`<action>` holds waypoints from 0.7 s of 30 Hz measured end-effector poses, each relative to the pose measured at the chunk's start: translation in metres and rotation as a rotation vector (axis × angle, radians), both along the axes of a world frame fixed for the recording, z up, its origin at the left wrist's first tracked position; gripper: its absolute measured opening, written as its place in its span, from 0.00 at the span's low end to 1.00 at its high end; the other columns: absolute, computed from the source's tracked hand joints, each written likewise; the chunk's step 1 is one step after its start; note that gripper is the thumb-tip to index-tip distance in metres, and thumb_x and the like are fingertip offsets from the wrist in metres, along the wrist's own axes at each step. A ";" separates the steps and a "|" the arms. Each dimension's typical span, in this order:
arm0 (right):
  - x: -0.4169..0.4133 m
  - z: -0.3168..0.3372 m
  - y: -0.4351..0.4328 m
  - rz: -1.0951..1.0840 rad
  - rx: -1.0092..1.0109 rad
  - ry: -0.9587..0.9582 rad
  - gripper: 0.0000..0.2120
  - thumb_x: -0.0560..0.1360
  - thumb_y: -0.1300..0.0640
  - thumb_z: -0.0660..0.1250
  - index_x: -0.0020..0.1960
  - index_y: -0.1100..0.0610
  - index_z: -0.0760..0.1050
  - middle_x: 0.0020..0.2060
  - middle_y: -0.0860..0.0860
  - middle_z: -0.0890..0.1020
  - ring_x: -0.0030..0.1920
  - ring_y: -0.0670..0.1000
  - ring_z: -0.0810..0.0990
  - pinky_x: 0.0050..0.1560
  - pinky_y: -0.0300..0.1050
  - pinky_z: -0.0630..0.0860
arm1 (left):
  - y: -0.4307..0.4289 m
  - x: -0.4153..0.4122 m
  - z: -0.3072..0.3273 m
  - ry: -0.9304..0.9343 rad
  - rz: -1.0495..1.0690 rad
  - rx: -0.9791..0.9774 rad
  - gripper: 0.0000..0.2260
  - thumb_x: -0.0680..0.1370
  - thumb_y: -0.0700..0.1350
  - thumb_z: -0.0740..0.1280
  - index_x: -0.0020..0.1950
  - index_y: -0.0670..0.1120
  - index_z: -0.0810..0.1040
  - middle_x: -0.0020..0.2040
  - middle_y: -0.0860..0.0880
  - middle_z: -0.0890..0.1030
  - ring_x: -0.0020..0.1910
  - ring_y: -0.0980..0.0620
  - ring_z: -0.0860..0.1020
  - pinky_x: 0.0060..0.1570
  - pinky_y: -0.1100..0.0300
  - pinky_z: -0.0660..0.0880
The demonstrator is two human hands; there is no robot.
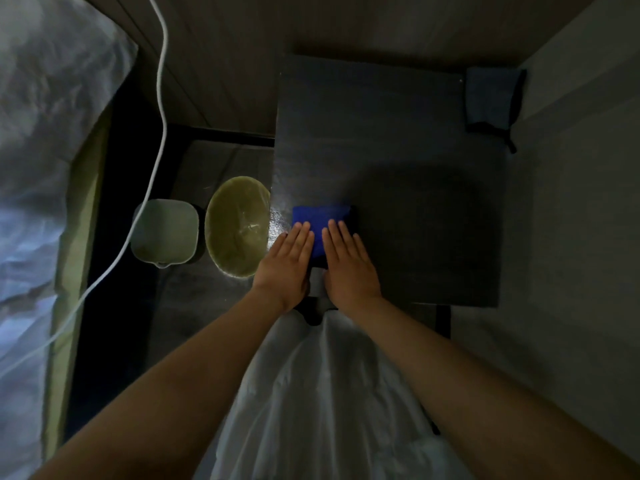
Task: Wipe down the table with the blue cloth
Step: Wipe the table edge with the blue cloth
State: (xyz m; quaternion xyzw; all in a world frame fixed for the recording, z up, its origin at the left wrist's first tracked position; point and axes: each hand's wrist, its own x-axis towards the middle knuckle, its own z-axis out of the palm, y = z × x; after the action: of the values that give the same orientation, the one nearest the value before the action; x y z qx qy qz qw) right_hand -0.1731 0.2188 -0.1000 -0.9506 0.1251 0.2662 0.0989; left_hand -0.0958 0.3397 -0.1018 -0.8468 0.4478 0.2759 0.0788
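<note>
Both hands (320, 258) flat on blue cloth (320, 216)

Dark table (388, 133), roughly square, set against the wall in dim light. Near its left front edge, a folded blue cloth (320, 216), lying flat on the top. Both hands flat on the cloth, palms down, side by side: left hand (289, 261) over its left part, right hand (348, 263) over its right part, fingers stretched forward. At the far right corner, a dark folded cloth (491, 98) hanging partly over the edge. Heavy shadow across the right front of the top.
</note>
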 end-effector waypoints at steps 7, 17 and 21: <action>-0.028 -0.002 0.005 0.047 -0.083 0.035 0.34 0.82 0.47 0.53 0.78 0.60 0.39 0.78 0.56 0.44 0.78 0.53 0.42 0.73 0.53 0.34 | 0.001 0.003 0.004 -0.024 -0.068 0.043 0.36 0.80 0.56 0.53 0.77 0.39 0.38 0.78 0.40 0.38 0.77 0.45 0.38 0.74 0.52 0.37; 0.003 -0.002 0.014 0.023 -0.051 0.058 0.33 0.81 0.48 0.50 0.78 0.58 0.37 0.78 0.53 0.39 0.77 0.51 0.36 0.72 0.51 0.31 | 0.003 0.000 0.002 -0.041 -0.102 0.019 0.39 0.78 0.58 0.56 0.77 0.40 0.38 0.78 0.41 0.38 0.77 0.45 0.37 0.75 0.51 0.36; -0.005 0.001 0.022 -0.029 0.042 0.060 0.35 0.80 0.49 0.52 0.78 0.58 0.37 0.78 0.53 0.39 0.77 0.51 0.37 0.75 0.51 0.34 | 0.009 -0.009 0.002 -0.025 -0.100 0.036 0.40 0.78 0.60 0.55 0.76 0.40 0.36 0.77 0.41 0.36 0.76 0.45 0.35 0.76 0.49 0.39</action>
State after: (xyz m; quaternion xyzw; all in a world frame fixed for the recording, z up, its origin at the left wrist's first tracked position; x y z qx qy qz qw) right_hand -0.1780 0.2411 -0.0986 -0.9381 0.1360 0.2955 0.1187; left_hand -0.1049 0.3483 -0.1001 -0.8251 0.4838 0.2689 0.1132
